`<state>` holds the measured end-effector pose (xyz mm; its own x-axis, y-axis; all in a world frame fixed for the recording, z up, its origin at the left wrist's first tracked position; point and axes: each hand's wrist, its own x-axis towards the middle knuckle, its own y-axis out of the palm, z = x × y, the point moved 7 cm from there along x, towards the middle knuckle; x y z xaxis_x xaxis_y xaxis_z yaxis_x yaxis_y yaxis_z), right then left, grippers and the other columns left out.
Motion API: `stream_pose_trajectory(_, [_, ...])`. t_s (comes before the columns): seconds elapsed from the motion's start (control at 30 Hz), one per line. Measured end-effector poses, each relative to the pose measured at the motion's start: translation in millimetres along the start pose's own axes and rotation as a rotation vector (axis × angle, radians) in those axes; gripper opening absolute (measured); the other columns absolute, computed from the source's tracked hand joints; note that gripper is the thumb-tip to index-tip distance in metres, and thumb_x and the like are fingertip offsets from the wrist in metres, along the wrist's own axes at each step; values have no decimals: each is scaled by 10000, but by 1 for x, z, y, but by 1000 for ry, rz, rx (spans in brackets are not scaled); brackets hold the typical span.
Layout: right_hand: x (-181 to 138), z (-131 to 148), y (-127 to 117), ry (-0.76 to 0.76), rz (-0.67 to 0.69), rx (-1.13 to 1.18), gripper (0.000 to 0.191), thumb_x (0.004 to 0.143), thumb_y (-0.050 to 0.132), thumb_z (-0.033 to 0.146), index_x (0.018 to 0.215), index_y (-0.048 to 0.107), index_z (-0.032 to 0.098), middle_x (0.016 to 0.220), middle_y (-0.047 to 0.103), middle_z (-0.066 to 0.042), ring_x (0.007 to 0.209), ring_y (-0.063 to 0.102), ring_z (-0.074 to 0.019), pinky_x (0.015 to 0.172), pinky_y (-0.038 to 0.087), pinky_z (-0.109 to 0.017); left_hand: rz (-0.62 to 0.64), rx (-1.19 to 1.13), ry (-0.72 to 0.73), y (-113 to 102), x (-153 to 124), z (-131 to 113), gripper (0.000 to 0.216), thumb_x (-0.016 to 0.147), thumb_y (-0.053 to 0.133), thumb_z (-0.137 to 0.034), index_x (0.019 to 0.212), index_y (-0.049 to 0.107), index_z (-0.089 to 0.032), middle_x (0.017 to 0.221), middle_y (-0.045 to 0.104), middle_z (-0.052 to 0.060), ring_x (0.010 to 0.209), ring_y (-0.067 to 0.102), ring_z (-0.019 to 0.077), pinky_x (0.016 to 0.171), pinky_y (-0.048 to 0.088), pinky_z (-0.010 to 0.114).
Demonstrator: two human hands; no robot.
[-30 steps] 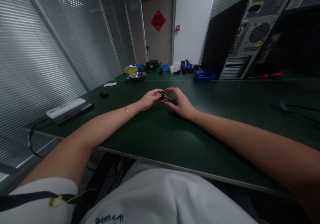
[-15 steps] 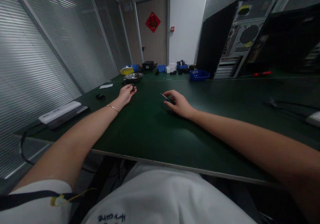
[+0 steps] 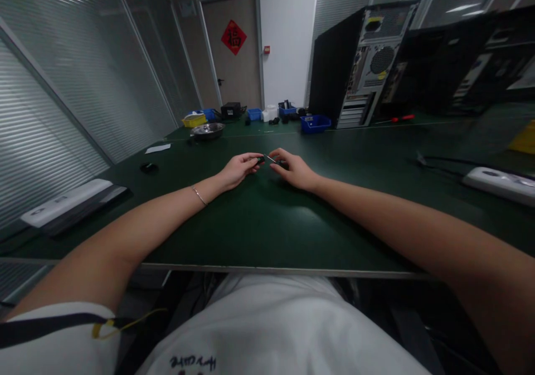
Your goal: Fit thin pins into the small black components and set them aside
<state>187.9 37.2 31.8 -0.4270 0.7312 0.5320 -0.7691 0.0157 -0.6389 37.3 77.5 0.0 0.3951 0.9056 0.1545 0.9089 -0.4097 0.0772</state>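
Between thumb and fingers, my left hand (image 3: pixel 240 170) pinches a small black part (image 3: pixel 261 160) whose kind is too small to make out. Facing it, my right hand (image 3: pixel 295 170) is closed around the dark handle of a screwdriver-like tool (image 3: pixel 271 160). The tool's thin metal shaft points left at the black part, and its tip is close to or touching it; I cannot tell which. Both hands are just above the green tabletop (image 3: pixel 251 230), and most of the tool's handle is hidden by my right fingers.
A metal bowl (image 3: pixel 208 131) and a blue bin (image 3: pixel 315 124) stand toward the back. A computer tower (image 3: pixel 334 68) rises at back right. Power strips lie left (image 3: pixel 71 199) and right (image 3: pixel 499 183). A small black object (image 3: pixel 149 167) lies on the left.
My left hand has come rightward with the black part, up to the tool in my right hand. The camera view has turned slightly right.
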Motion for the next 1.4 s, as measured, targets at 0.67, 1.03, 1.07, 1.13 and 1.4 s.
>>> stream_pose_trajectory(0.67, [9,-9,10,22,120,-157,287,852,526,347,1085,649,234,1000,688,-59,881,618,-213,794,471,-341,34,492,194,0,-9,-17,344,830,576,-291,1122,639,-122,869,626,72,711,530,126,659,421,264])
stream_pose_trajectory(1.03, [7,-4,11,26,140,-232,313,867,496,369,1115,633,235,993,686,-67,836,614,-210,733,455,-316,68,508,211,3,-10,-20,312,825,589,-275,1098,635,-129,875,618,67,704,534,124,630,420,251])
stream_pose_trajectory(1.07, [7,-4,11,15,146,-234,309,870,492,369,1108,632,231,976,685,-66,818,609,-204,718,447,-307,79,485,199,3,-10,-19,310,822,595,-274,1092,636,-128,874,618,67,707,538,123,638,424,254])
stream_pose_trajectory(1.13, [6,-2,12,-6,159,-230,295,875,480,372,1076,633,220,925,681,-62,772,593,-187,682,428,-287,100,415,164,4,-10,-16,307,818,606,-273,1084,636,-123,854,618,67,707,543,121,646,428,257])
stream_pose_trajectory(1.4, [3,3,12,-27,165,-218,273,886,445,392,970,610,193,745,619,-29,625,511,-142,583,349,-245,202,60,2,10,-10,-7,314,784,664,-263,1054,641,-103,884,615,89,724,552,121,659,424,262])
